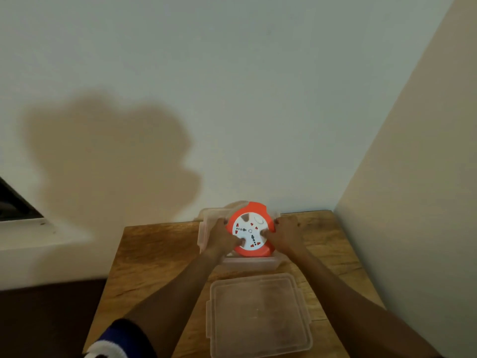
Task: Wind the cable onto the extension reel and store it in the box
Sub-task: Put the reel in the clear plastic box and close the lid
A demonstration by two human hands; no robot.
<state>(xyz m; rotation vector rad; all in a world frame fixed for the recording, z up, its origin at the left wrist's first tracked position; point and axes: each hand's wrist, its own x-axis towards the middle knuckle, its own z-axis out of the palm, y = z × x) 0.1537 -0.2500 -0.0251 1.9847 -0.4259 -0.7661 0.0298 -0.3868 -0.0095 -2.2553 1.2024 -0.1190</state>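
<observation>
Currently the orange extension reel [249,229] sits in the mouth of the clear plastic box [206,228], its white socket face turned up toward the camera and tilted slightly. The upper edge of the reel stands above the far rim of the box; whether its underside rests on the box floor cannot be determined. No loose cable is visible outside the reel.

Left hand [224,237]: closed around the left edge of the reel, thumb pressed on the white face near its lower left, fingers wrapped behind the orange rim. Right hand [285,235]: closed on the right edge of the reel, thumb tip on the white face, remaining fingers behind the rim. Both forearms extend from the near side toward the box. A dark blue and white sleeve [116,343] covers the left upper arm.

The box stands on a wooden table [154,254], at the table's far edge, against the pale wall [232,99]. A clear lid [259,315] lies flat on the table just in front of the box, apart from it, unattached. A broad shadow [108,161] falls on the wall to the left of the box.
</observation>
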